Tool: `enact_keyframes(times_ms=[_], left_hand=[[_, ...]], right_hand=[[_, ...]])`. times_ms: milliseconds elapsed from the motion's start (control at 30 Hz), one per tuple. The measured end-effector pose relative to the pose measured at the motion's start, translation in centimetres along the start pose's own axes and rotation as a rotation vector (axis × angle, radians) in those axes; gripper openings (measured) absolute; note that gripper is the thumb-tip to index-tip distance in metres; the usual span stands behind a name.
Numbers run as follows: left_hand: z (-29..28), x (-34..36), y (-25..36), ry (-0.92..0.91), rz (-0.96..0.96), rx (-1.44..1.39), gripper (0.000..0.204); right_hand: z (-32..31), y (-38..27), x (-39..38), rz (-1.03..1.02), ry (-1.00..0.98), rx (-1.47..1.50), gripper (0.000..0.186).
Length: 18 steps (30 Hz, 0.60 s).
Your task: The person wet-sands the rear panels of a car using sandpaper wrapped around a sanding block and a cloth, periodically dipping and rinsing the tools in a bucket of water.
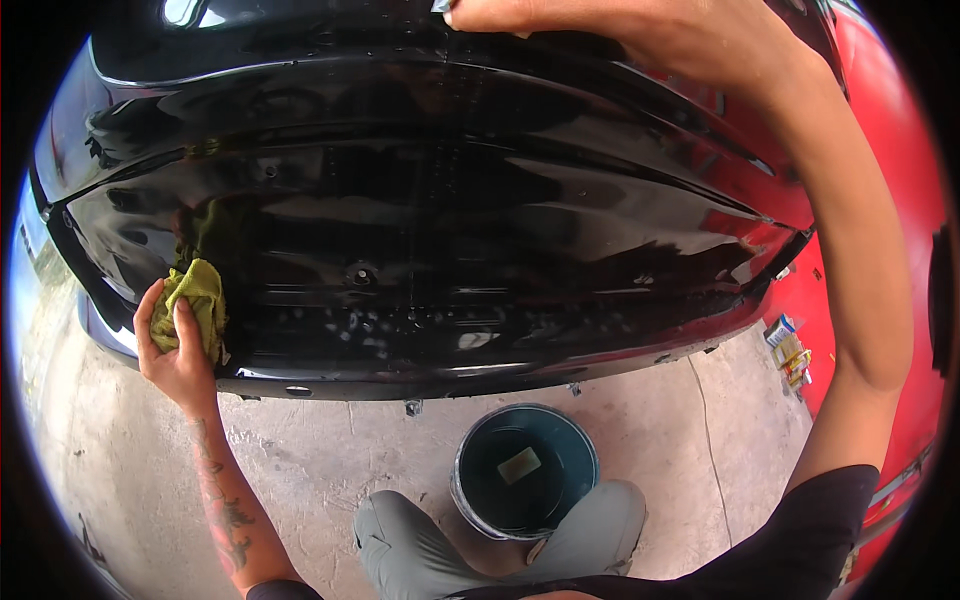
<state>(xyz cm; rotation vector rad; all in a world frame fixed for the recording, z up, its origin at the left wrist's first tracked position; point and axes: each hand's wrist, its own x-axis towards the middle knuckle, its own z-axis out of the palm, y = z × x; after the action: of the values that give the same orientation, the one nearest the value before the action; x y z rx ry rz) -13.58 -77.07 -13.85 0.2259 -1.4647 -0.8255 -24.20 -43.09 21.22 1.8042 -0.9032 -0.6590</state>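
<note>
A glossy black car body panel (pixel 410 230) with creases, small holes and drops of liquid spreads across the view. My left hand (pixel 175 340) is at the panel's lower left, closed round a crumpled yellow-green cloth (pixel 197 298) that rests against the surface. My right arm reaches up along the right side to the top edge of the view, where my right hand (pixel 490 14) is partly cut off. A small grey-blue item (pixel 440 5) shows at its fingertips, too little visible to make out.
A dark bucket (pixel 462 468) of liquid with a pale block (pixel 519 465) inside stands between my knees on concrete (pixel 670 450). A red car body (pixel 880 300) is at the right, with several cans and small containers (pixel 785 345) on the floor beside it. A cable crosses the floor.
</note>
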Motion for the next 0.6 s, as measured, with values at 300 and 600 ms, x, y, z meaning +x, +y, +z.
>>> enact_keyframes(times_ms=[300,600], left_hand=[[0.1,-0.1,0.1,-0.012,-0.032,0.004,0.028],[0.3,0.2,-0.3,0.006,0.042,-0.021,0.026]], right_hand=[[0.8,0.4,-0.3,-0.05,-0.075,-0.249,0.022],[-1.7,-1.0,-0.4,0.11,0.072,-0.515,0.023]])
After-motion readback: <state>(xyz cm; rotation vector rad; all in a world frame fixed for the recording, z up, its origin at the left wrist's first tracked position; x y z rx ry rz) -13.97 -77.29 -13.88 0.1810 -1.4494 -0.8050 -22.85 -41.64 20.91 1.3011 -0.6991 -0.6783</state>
